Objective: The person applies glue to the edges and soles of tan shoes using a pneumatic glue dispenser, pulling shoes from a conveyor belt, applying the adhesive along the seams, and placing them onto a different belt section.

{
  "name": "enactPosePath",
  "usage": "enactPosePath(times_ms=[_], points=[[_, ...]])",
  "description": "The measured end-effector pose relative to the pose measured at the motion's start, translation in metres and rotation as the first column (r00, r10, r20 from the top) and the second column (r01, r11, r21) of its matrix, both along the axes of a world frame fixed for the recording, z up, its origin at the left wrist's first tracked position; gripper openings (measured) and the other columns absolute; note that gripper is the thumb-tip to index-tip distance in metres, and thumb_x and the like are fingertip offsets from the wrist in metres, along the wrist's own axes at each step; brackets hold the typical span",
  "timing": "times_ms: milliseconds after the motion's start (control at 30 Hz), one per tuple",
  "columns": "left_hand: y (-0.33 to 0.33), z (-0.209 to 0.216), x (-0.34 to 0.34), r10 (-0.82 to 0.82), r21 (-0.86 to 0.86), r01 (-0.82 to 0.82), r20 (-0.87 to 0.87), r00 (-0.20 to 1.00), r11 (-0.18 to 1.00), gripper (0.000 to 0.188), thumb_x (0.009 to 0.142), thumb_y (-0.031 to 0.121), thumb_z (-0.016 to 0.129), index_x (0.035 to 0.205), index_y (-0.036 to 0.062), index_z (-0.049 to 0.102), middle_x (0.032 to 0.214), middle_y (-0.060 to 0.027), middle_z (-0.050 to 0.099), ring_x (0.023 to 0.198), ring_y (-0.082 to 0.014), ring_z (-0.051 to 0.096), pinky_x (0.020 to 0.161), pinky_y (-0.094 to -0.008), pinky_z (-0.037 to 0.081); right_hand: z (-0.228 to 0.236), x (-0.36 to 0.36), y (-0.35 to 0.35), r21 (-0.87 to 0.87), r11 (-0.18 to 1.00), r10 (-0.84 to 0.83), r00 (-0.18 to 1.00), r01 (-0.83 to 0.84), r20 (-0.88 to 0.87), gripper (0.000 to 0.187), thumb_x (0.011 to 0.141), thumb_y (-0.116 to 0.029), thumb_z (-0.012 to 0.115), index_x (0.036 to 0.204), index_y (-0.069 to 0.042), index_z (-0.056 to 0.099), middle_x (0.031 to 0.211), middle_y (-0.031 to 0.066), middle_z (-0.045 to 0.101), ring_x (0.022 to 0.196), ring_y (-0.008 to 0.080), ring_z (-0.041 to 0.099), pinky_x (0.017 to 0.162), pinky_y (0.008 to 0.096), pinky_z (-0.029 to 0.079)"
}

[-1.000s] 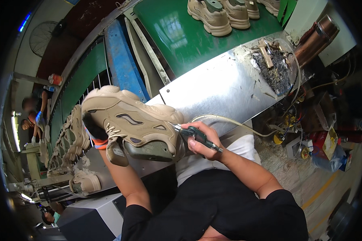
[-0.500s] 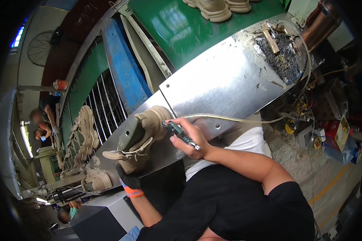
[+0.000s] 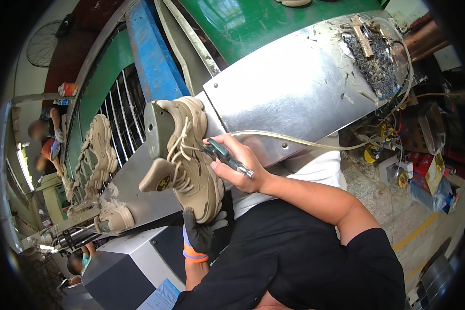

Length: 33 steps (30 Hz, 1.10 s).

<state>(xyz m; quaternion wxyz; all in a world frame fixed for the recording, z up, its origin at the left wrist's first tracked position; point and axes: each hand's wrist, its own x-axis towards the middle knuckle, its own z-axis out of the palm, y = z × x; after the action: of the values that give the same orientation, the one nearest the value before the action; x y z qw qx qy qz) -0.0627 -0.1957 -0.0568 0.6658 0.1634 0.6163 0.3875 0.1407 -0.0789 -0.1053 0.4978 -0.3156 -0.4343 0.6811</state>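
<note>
A beige sneaker [image 3: 195,183] with a grey-green shoe last [image 3: 160,126] in its opening stands tilted at the near edge of the metal bench. Its laces hang loose and its tongue is folded outward. My left hand [image 3: 200,231], in a dark glove with an orange cuff, grips the toe from below. My bare right hand [image 3: 237,163] is closed round a small dark-green hand tool [image 3: 223,154] with a metal end. The tool's upper end is beside the laces; I cannot tell whether it touches them. A pale hose [image 3: 289,139] runs to this hand.
Several more beige sneakers [image 3: 101,150] line the slatted conveyor at left, one sneaker [image 3: 114,217] nearer. Dark scraps [image 3: 374,64] lie at the bench's far right. A grey-white machine housing [image 3: 134,258] stands at lower left. A co-worker [image 3: 51,126] is at far left.
The sneaker has turned more upright, showing its laces and tongue. My left hand has shifted right and now holds the toe. My right hand keeps the tool, little moved.
</note>
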Motion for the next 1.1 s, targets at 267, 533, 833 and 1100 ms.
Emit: enactPosePath(times_ms=[267, 533, 833, 1100], points=[[0.035, -0.007, 0.026, 0.016, -0.039, -0.008, 0.217, 0.976, 0.999, 0.081, 0.092, 0.066, 0.040, 0.137, -0.0014, 0.043, 0.118, -0.0234, 0.060, 0.094, -0.0340, 0.067, 0.078, -0.0435, 0.060, -0.002, 0.021, -0.023, -0.154, 0.982, 0.083, 0.982, -0.109, -0.169, 0.039, 0.089, -0.006, 0.054, 0.127, -0.001, 0.043, 0.069, -0.0009, 0.049, 0.054, 0.0048, 0.042, 0.050, 0.0230, 0.035], [0.052, -0.013, 0.057, -0.197, -0.029, 0.249, 0.525, 0.828, 0.968, 0.081, 0.093, 0.068, 0.032, 0.139, 0.0015, 0.041, 0.127, -0.0245, 0.056, 0.109, -0.0361, 0.062, 0.087, -0.0497, 0.055, 0.023, 0.069, -0.038, -0.238, 0.967, 0.075, 0.995, -0.090, -0.071, 0.042, 0.086, -0.003, 0.055, 0.127, 0.001, 0.045, 0.069, -0.0004, 0.049, 0.051, 0.0042, 0.042, 0.048, 0.0230, 0.034], [0.086, -0.008, 0.111, -0.421, 0.106, 0.435, 0.532, 0.735, 0.894, 0.099, 0.086, 0.080, 0.025, 0.142, -0.0015, 0.035, 0.129, -0.0230, 0.055, 0.116, -0.0300, 0.059, 0.096, -0.0413, 0.050, 0.057, 0.101, -0.029, -0.299, 0.953, 0.065, 0.995, -0.040, 0.071, 0.038, 0.088, -0.006, 0.055, 0.125, 0.001, 0.046, 0.069, -0.0005, 0.050, 0.051, 0.0047, 0.042, 0.048, 0.0224, 0.035], [0.106, -0.021, 0.135, -0.217, 0.091, 0.208, 0.637, 0.740, 0.974, 0.087, 0.090, 0.075, 0.025, 0.125, -0.0001, 0.049, 0.111, -0.0108, 0.060, 0.096, -0.0192, 0.060, 0.086, -0.0302, 0.048, 0.029, 0.075, -0.043, 0.095, 0.969, -0.248, 0.889, 0.229, 0.385, 0.045, 0.083, -0.007, 0.059, 0.124, 0.001, 0.046, 0.064, 0.0030, 0.055, 0.058, 0.0072, 0.049, 0.059, 0.0248, 0.040]])
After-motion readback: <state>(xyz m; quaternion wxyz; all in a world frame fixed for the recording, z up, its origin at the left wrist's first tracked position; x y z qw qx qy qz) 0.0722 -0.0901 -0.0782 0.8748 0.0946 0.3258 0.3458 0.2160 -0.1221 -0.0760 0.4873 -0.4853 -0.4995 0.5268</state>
